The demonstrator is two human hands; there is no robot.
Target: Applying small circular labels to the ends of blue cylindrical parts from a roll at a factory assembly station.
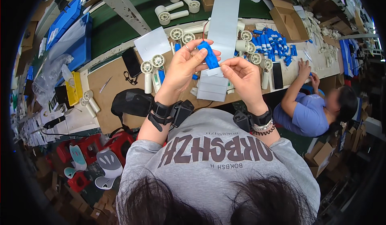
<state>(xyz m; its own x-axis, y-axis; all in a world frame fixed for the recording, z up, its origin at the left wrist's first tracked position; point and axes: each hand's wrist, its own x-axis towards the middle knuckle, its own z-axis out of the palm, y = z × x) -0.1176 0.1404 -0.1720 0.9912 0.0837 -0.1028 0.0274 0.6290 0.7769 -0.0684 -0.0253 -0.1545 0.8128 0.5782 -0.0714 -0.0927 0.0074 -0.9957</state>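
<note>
My left hand (181, 69) is closed around a blue shrink-wrapped battery pack (210, 57), its thumb pressed on the top face. A thin red wire (204, 31) rises from the pack's far end. At the near end of the pack sits a small white sticker-like piece (214, 71), and my right hand (243, 80) pinches its edge between thumb and forefinger. Under both hands lies a long pale sheet (223, 20), with a stack of white strips (211, 89) at its near end. White plastic fan-shaped housings (158, 60) stand on either side.
Many blue battery packs (268, 44) are piled at right, near a co-worker in a blue shirt (302, 114). Two dark phones (131, 62) (277, 75) lie on the bench. A black cap-like item (132, 107) rests at the near left edge, beyond a yellow bin (74, 89).
</note>
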